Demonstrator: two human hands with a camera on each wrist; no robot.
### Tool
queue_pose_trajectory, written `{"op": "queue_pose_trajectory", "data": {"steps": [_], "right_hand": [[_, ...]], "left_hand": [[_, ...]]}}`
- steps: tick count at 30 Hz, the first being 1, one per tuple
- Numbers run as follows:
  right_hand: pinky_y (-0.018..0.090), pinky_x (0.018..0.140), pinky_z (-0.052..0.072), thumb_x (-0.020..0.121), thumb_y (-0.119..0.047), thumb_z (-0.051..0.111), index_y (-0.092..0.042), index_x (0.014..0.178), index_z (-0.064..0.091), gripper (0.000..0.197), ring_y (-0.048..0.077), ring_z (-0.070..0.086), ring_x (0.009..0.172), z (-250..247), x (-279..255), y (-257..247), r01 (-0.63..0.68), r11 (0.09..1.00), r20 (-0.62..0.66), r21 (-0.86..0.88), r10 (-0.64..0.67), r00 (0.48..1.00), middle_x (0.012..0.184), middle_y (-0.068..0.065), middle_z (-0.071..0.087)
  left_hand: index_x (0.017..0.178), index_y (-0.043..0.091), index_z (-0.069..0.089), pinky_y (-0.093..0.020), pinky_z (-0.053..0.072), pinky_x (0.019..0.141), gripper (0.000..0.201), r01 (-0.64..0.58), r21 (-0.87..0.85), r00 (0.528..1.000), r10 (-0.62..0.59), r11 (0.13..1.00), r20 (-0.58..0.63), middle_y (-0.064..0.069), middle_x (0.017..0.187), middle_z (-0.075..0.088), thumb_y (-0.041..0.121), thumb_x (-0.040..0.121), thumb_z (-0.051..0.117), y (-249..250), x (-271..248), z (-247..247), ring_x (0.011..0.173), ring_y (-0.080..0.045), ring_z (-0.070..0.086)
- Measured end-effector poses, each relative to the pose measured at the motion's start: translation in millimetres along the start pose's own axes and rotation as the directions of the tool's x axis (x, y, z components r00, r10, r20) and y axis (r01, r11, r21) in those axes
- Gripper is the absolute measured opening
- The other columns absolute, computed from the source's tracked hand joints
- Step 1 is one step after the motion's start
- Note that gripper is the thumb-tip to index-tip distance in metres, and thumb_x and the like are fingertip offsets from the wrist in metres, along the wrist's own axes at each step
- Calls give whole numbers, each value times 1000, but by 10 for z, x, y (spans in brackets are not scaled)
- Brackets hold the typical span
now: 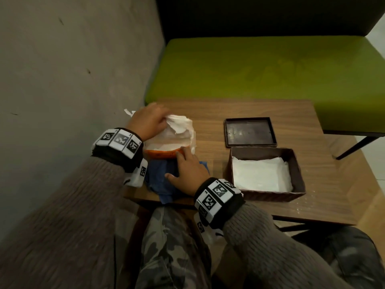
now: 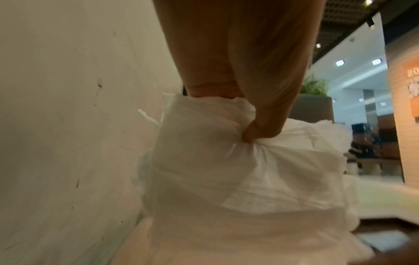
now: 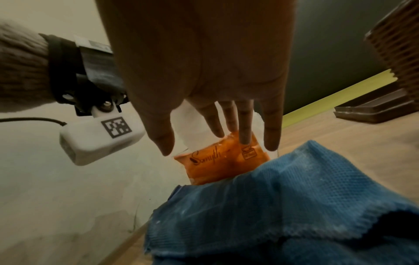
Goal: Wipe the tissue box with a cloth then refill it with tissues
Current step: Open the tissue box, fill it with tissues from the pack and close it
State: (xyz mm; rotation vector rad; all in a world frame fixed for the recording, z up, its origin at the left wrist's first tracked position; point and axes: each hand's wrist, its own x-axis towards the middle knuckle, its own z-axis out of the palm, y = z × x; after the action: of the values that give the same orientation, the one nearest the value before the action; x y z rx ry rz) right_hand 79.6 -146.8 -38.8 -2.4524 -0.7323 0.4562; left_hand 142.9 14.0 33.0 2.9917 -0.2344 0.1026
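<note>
A brown tissue box (image 1: pixel 295 170) stands open at the table's right with white tissues (image 1: pixel 260 174) lying inside; its lid (image 1: pixel 250 132) lies upside down behind it. At the left, my left hand (image 1: pixel 150 122) grips a bunch of white tissues (image 1: pixel 179 124) (image 2: pixel 249 161) that stick out of an orange tissue pack (image 1: pixel 162 153) (image 3: pixel 222 161). My right hand (image 1: pixel 185 170) (image 3: pixel 217 139) rests with straight fingers on the pack's near edge, its palm over a blue cloth (image 1: pixel 158 180) (image 3: pixel 283 206).
A grey wall (image 1: pixel 73 80) runs close along the table's left side. A green bench seat (image 1: pixel 260 69) stands behind the wooden table (image 1: pixel 323 195). My knees in camouflage trousers (image 1: pixel 170 247) sit below the front edge.
</note>
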Motion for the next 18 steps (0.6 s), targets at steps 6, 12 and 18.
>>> {"op": "queue_pose_trajectory", "data": {"steps": [6, 12, 18], "right_hand": [[44, 110, 34, 92, -45, 53, -8, 145, 30, 68, 27, 26, 140, -38, -5, 57, -22, 994, 10, 110, 21, 1000, 155, 8, 23], [40, 100, 43, 99, -45, 33, -15, 119, 59, 44, 22, 57, 113, -295, -220, 9, 95, 680, -249, 727, 133, 959, 120, 9, 63], [37, 99, 47, 84, -73, 39, -20, 133, 51, 74, 17, 60, 115, -894, -599, 235, -93, 167, 56, 981, 213, 975, 127, 3, 62]], "left_hand": [[104, 10, 66, -35, 47, 75, 37, 202, -472, 937, -310, 858, -161, -16, 97, 67, 23, 71, 54, -33, -201, -444, 86, -27, 61], [85, 19, 61, -21, 52, 63, 19, 245, -941, 842, -532, 233, 87, 11, 70, 71, 2, 87, 51, 276, -573, -379, 70, -7, 65], [110, 15, 60, -23, 54, 66, 23, 299, -936, 830, -433, -186, 352, 2, 95, 72, 9, 92, 48, 889, -932, 46, 90, -14, 66]]}}
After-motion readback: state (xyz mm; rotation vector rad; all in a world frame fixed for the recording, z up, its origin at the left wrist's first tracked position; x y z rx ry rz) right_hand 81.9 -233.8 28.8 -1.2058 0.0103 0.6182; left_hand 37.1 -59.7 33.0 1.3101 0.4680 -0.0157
